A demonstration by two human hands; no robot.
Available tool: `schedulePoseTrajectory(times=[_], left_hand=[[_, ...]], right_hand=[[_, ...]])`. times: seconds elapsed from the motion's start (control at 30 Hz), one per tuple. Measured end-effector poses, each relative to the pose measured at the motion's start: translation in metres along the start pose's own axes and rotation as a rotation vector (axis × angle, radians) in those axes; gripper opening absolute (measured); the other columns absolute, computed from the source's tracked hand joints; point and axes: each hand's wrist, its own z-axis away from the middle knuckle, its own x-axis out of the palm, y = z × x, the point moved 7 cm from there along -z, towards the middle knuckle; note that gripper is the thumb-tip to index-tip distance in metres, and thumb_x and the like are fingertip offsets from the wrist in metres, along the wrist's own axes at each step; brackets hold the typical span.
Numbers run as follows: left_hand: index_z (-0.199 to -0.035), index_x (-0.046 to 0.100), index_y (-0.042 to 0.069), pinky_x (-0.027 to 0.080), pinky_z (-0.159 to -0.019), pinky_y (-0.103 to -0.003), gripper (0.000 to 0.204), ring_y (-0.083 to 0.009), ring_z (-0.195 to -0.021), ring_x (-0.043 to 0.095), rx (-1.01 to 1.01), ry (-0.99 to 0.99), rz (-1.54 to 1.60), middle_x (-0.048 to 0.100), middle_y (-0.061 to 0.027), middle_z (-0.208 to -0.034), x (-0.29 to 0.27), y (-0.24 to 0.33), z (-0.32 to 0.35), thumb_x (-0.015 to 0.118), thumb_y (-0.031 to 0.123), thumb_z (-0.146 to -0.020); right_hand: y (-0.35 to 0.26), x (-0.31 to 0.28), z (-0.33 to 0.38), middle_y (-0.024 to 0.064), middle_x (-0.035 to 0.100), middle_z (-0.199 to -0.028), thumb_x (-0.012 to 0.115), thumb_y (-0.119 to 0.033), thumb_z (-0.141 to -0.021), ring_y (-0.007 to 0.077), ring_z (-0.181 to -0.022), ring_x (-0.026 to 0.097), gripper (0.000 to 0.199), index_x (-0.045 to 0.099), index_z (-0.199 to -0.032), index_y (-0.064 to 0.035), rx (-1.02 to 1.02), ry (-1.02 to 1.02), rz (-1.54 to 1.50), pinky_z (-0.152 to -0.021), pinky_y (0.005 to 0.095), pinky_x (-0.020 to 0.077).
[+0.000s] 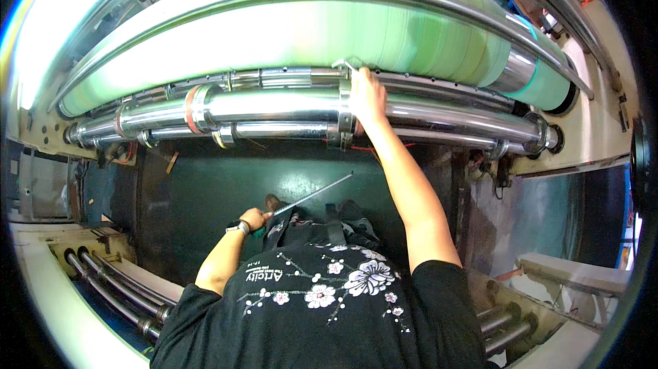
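Nearest, our left hand [255, 218] is closed around one end of a slim, straight metal rod [312, 194]. Grey and lightly shiny, it slants up and rightward above the dark green floor [205, 184], its tip short of the rollers' near edge, with room on both sides. Farther out, our right hand [369, 98] reaches over the polished shaft [274, 105] beside a ringed collar [343, 112], fingers curled on a small pale bent tool [340, 64]. Beyond, the green roll [308, 26] leaves a narrow gap.
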Motion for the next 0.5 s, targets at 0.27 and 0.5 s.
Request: schedulePoseTrajectory(times=[0.27,0.5], left_hand=[[-0.089,0.063,0.001,0.043,-0.077,-0.038,0.058,-0.0334,-0.088,0.058,0.05,0.003,0.076,0.061,-0.0215,-0.089,0.02,0.017,-0.003,0.043,0.054,-0.082],[-0.073,0.065,0.001,0.044,-0.072,-0.04,0.06,-0.0344,-0.077,0.059,0.174,0.053,0.054,0.062,-0.0212,-0.078,0.013,0.043,-0.012,0.043,0.056,-0.081]], right_hand=[[-0.015,0.0,0.02,0.0148,0.059,-0.077,0.048,-0.015,-0.083,0.0319,-0.075,0.059,0.011,0.049,-0.086,-0.0036,-0.209,0.241,-0.155,-0.063,0.0411,0.0472],[-0.017,0.008,0.002,0.0193,0.058,-0.073,0.045,-0.019,-0.085,0.0352,-0.069,0.059,0.018,0.046,-0.078,-0.0023,-0.104,0.045,-0.072,-0.06,0.0439,0.0467]])
